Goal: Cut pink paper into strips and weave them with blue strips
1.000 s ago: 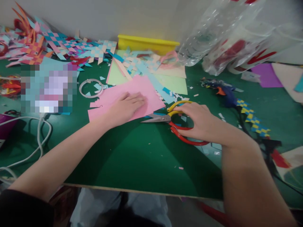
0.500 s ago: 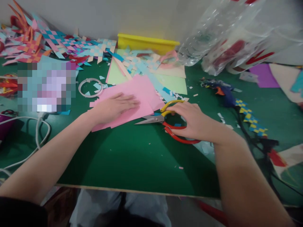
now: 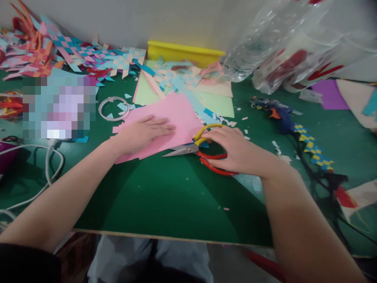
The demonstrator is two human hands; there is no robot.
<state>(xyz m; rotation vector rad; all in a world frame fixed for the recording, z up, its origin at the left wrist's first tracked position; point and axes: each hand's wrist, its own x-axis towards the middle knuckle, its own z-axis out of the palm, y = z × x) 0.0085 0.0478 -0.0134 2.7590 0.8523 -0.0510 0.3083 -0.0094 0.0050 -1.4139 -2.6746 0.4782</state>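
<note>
My left hand (image 3: pixel 141 135) lies flat on several sheets of pink paper (image 3: pixel 179 114), its fingers stretched out to the right. In my right hand (image 3: pixel 232 151) are scissors (image 3: pixel 190 149) with one yellow and one red handle. Thumb and fingers are at the two handles, and the blades are partly apart, pointing left. One blade reaches the front edge of the pink paper; whether it passes under the sheets I cannot tell. A bit of blue paper (image 3: pixel 203 144) shows beside the yellow handle.
Behind the pink paper are green sheets (image 3: pixel 218 104), woven paper strips and a yellow tray (image 3: pixel 185 53). A tape roll (image 3: pixel 113 109) lies left, near a white cable (image 3: pixel 47 165). Plastic-wrapped cups (image 3: pixel 309 67) and a glue gun (image 3: pixel 284 120) are on the right.
My right hand has moved the scissors a little to the left, closer along the paper's front edge. My left hand stays flat on the pink paper.
</note>
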